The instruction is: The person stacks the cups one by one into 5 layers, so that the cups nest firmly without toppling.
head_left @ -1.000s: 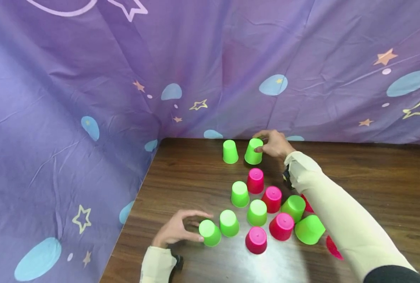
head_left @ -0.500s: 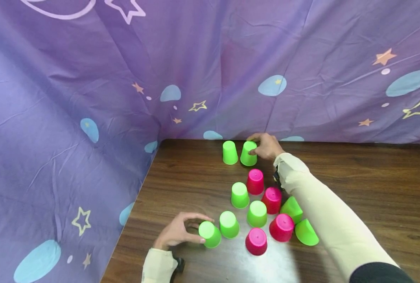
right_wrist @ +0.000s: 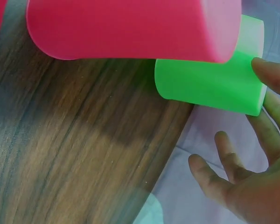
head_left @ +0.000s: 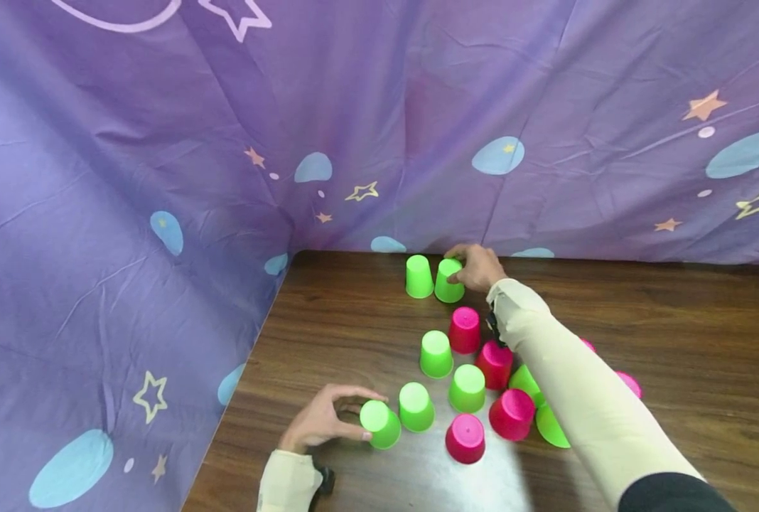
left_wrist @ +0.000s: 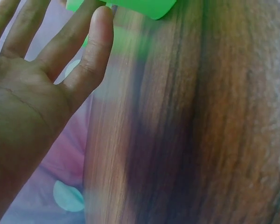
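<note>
Near the back edge, my right hand (head_left: 480,268) pinches an upside-down green cup (head_left: 446,286) between thumb and fingers; its ring and little fingers stay off the cup in the right wrist view. Close to its left stands a second upside-down green cup (head_left: 419,277). At the front left, my left hand (head_left: 315,421) holds another green cup (head_left: 381,427), thumb at its near side and index finger behind it. Another green cup (head_left: 416,407) stands just right of that one. In the left wrist view the held cup (left_wrist: 147,5) shows only at the top edge.
Several more upside-down green and pink cups stand mid-table, including a green cup (head_left: 435,354), a pink cup (head_left: 465,331) and a front pink cup (head_left: 465,439). My right sleeve (head_left: 584,377) hides part of the right-hand ones. A purple curtain (head_left: 354,128) borders the wooden table (head_left: 674,327).
My right hand has moved left with its green cup, bringing it close to the other back green cup. The left hand and its cup have stayed in place.
</note>
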`<action>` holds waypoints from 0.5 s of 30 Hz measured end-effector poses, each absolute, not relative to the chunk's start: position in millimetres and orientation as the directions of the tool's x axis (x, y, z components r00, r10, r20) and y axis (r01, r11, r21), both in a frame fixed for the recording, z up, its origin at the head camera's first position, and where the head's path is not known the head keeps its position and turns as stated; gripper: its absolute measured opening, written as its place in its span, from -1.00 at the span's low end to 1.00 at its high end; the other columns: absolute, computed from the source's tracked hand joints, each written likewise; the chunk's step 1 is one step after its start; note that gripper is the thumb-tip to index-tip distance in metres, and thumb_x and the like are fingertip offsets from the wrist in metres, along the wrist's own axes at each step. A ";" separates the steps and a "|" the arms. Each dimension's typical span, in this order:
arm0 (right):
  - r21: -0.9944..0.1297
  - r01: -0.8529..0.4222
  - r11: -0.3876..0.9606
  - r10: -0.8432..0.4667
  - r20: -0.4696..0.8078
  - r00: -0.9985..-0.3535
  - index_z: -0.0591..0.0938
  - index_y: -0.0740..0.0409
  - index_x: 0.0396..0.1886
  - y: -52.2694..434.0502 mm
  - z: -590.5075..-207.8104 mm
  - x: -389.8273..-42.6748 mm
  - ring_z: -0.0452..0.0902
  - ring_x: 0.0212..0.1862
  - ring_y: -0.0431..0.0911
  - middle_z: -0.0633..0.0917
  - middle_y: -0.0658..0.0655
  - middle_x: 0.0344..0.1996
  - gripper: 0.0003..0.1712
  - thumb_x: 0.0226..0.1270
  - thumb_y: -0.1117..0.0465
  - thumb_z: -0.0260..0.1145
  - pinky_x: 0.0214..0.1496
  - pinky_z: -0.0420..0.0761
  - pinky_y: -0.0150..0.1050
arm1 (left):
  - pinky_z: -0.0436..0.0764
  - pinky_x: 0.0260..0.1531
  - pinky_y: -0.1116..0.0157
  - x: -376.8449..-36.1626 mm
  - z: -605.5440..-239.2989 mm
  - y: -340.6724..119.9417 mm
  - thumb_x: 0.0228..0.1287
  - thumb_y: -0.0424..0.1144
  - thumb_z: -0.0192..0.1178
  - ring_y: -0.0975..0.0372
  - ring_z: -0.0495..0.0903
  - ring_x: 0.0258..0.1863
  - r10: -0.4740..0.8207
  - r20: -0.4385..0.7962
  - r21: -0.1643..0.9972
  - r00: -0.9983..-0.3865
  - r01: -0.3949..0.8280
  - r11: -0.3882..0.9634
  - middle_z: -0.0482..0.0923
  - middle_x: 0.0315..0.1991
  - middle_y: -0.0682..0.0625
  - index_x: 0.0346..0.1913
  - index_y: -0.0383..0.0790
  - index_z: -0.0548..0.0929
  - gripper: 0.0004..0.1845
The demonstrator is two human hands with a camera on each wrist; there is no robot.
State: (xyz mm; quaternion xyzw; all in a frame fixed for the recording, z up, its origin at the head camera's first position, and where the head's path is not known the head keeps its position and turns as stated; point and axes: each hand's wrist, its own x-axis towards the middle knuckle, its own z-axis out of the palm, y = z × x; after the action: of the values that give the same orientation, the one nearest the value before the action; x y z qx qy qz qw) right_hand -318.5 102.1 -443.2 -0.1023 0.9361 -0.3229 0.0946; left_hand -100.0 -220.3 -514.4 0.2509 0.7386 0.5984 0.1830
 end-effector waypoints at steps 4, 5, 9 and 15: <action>-0.621 -0.129 0.773 -0.247 -0.107 -0.963 0.59 0.12 0.26 98.9 -444.9 -318.0 0.46 0.31 0.31 0.63 0.32 0.23 -0.35 0.11 0.22 0.50 0.37 0.42 0.21 | 0.66 0.12 0.27 -99.4 -514.3 -221.3 -0.02 -0.43 0.50 0.32 0.66 0.05 0.555 0.032 0.978 -0.832 0.139 0.152 0.65 0.11 -0.35 0.16 -0.40 0.62 -0.42; -0.622 -0.130 0.772 -0.248 -0.106 -0.963 0.59 0.13 0.26 98.2 -445.1 -317.9 0.46 0.31 0.32 0.63 0.32 0.23 -0.35 0.11 0.22 0.50 0.38 0.42 0.21 | 0.66 0.12 0.27 -99.6 -514.0 -221.6 -0.02 -0.44 0.50 0.32 0.65 0.06 0.547 0.036 0.979 -0.836 0.140 0.150 0.65 0.11 -0.36 0.15 -0.39 0.62 -0.42; -0.619 -0.136 0.773 -0.254 -0.106 -0.961 0.59 0.13 0.26 95.5 -446.3 -318.4 0.46 0.31 0.31 0.63 0.32 0.23 -0.35 0.11 0.22 0.50 0.39 0.42 0.19 | 0.67 0.08 0.27 -101.1 -511.3 -222.9 -0.02 -0.45 0.50 0.35 0.65 0.03 0.525 0.061 0.974 -0.849 0.166 0.155 0.66 0.09 -0.36 0.15 -0.40 0.62 -0.43; -0.611 -0.146 0.778 -0.259 -0.100 -0.961 0.59 0.14 0.25 93.3 -446.9 -319.1 0.47 0.30 0.32 0.64 0.32 0.23 -0.36 0.11 0.22 0.50 0.38 0.43 0.20 | 0.67 0.08 0.27 -102.6 -507.1 -223.8 -0.01 -0.42 0.50 0.35 0.65 0.04 0.505 0.080 0.967 -0.860 0.190 0.170 0.68 0.09 -0.29 0.15 -0.41 0.61 -0.43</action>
State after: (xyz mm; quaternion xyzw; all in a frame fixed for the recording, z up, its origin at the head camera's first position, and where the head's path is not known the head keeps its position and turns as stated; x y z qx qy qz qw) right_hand -319.1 93.3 -446.9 -0.1078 0.9386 -0.3153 0.0892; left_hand -102.6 -223.8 -507.1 0.2304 0.7536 0.6015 0.1309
